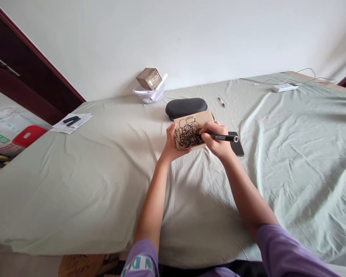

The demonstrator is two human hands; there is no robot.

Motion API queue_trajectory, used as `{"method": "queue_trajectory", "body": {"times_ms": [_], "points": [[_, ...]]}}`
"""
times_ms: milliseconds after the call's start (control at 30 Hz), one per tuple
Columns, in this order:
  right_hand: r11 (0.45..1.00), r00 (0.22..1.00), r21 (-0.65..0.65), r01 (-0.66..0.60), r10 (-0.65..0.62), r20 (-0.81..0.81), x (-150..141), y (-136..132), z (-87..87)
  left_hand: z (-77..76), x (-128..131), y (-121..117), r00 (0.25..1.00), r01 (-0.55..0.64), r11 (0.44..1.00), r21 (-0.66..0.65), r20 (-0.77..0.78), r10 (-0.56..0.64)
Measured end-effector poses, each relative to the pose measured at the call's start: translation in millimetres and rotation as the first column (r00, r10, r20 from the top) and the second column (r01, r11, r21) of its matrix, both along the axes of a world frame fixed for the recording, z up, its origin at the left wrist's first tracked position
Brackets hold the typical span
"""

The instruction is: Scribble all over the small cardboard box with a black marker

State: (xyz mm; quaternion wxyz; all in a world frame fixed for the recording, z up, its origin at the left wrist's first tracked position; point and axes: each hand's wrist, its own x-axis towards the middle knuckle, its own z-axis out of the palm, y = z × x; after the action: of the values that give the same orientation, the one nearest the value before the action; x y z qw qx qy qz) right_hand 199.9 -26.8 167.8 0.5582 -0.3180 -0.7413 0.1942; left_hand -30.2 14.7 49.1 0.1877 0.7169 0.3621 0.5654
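Note:
A small brown cardboard box (203, 116) is held up a little above the cloth, its upper face covered in tangled black scribbles. My left hand (173, 145) grips the box at its left side and lower edge. In my right hand (217, 143) is a black marker (223, 137), pinched between the fingers. Its tip points at the scribbled face; the tip itself is hidden by my fingers. Just behind the box lies a black oval zip case (187, 105). A dark phone (237, 144) shows partly from behind my right hand.
Green-grey cloth (109, 184) covers the wide surface. Against the wall stands a clear plastic tub (150, 95) with another cardboard box (148, 78) on top. A pen (221, 101), a white power strip (285, 87) with cables, and papers (72, 124) under a black stapler-like object (71, 120) lie around.

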Motion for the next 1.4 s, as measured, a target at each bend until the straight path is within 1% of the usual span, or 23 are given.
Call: {"method": "queue_trajectory", "body": {"times_ms": [67, 133, 233, 300, 367, 433, 500, 600, 667, 700, 767, 833, 867, 933, 967, 1000, 1033, 1067, 1100, 1167, 1267, 1333, 1400], "points": [[0.995, 0.995, -0.089, 0.04, -0.047, -0.085, 13.6, 2.2, 3.4, 1.9, -1.4, 0.2, 1.0, -0.012, 1.0, -0.008, -0.004, 0.012], [0.977, 0.982, -0.169, 0.132, -0.152, -0.112, 29.6, 7.6, 6.1, 4.5, -3.1, -0.4, 0.999, -0.037, 0.999, -0.013, 0.01, 0.037], [0.925, 0.96, -0.282, 0.256, -0.277, -0.038, 49.5, 23.1, 0.2, 10.6, -6.5, -3.5, 0.986, -0.142, 0.986, -0.083, 0.072, 0.148], [0.865, 0.931, -0.345, 0.363, -0.326, 0.164, 54.6, 36.1, -13.7, 15.8, -9.6, -6.7, 0.96, -0.238, 0.953, -0.186, 0.105, 0.26], [0.789, 0.845, -0.369, 0.491, -0.329, 0.42, 51.5, 47.8, -34.7, 21.6, -13.2, -10.1, 0.94, -0.289, 0.92, -0.264, 0.101, 0.325], [0.725, 0.77, -0.389, 0.568, -0.301, 0.562, 41.5, 55.5, -59.2, 27.5, -16.4, -13.3, 0.949, -0.269, 0.918, -0.293, 0.083, 0.305], [0.689, 0.747, -0.41, 0.597, -0.292, 0.597, 28.6, 58.6, -82.9, 33.5, -18.9, -16.3, 0.963, -0.229, 0.925, -0.301, 0.067, 0.261], [0.694, 0.747, -0.405, 0.595, -0.292, 0.598, 13.6, 58.1, -108.7, 41.6, -21.6, -21.6, 0.967, -0.238, 0.916, -0.323, 0.012, 0.256], [0.721, 0.77, -0.398, 0.567, -0.294, 0.566, 10.2, 58.4, -115.7, 46.0, -22.9, -25.6, 0.95, -0.311, 0.898, -0.312, -0.077, 0.303], [0.737, 0.788, -0.394, 0.549, -0.3, 0.537, 10.5, 59.4, -115.5, 48.0, -23.2, -27.6, 0.932, -0.361, 0.887, -0.287, -0.127, 0.339], [0.776, 0.831, -0.376, 0.505, -0.32, 0.455, 14.1, 61.9, -107.5, 53.1, -22.2, -31.4, 0.883, -0.461, 0.872, -0.165, -0.186, 0.432], [0.815, 0.867, -0.344, 0.467, -0.346, 0.358, 19.3, 61.5, -90.2, 61.4, -18.0, -36.1, 0.837, -0.523, 0.849, 0.077, -0.141, 0.528], [0.836, 0.883, -0.313, 0.45, -0.364, 0.297, 21.6, 58.7, -78.8, 67.4, -14.3, -39.4, 0.823, -0.533, 0.817, 0.221, -0.088, 0.561], [0.897, 0.92, -0.202, 0.392, -0.377, 0.11, 24.3, 46.0, -52.9, 82.7, -3.9, -49.5, 0.823, -0.504, 0.726, 0.468, 0.006, 0.568], [0.937, 0.94, -0.106, 0.332, -0.338, -0.04, 24.3, 36.2, -39.6, 91.5, 2.5, -56.3, 0.84, -0.463, 0.703, 0.541, 0.014, 0.542], [0.968, 0.952, 0.001, 0.251, -0.246, -0.183, 23.3, 24.5, -26.9, 100.3, 9.2, -64.0, 0.872, -0.392, 0.708, 0.587, -0.008, 0.49], [0.986, 0.957, 0.074, 0.147, -0.123, -0.261, 21.5, 11.7, -15.2, 108.9, 16.1, -72.2, 0.909, -0.305, 0.744, 0.595, -0.052, 0.414], [0.993, 0.959, 0.111, 0.027, 0.006, -0.283, 19.0, -1.4, -5.0, 116.7, 22.8, -80.4, 0.936, -0.219, 0.778, 0.589, -0.098, 0.338], [0.99, 0.954, 0.117, -0.083, 0.112, -0.277, 16.0, -14.1, 3.6, 123.4, 28.9, -88.3, 0.95, -0.147, 0.803, 0.577, -0.143, 0.277], [0.964, 0.938, 0.097, -0.249, 0.265, -0.224, 9.6, -35.4, 15.4, 132.9, 38.9, -101.5, 0.944, -0.064, 0.833, 0.55, -0.238, 0.23], [0.931, 0.918, 0.083, -0.357, 0.366, -0.157, 2.0, -53.4, 22.5, 138.6, 46.8, -113.0, 0.921, -0.037, 0.847, 0.53, -0.312, 0.235], [0.919, 0.907, 0.066, -0.39, 0.395, -0.146, 0.1, -57.7, 23.5, 138.8, 47.4, -116.6, 0.934, -0.025, 0.859, 0.511, -0.294, 0.202], [0.917, 0.902, 0.049, -0.396, 0.398, -0.165, 1.1, -59.3, 23.8, 137.6, 45.5, -118.9, 0.962, -0.005, 0.888, 0.46, -0.24, 0.13]]}}
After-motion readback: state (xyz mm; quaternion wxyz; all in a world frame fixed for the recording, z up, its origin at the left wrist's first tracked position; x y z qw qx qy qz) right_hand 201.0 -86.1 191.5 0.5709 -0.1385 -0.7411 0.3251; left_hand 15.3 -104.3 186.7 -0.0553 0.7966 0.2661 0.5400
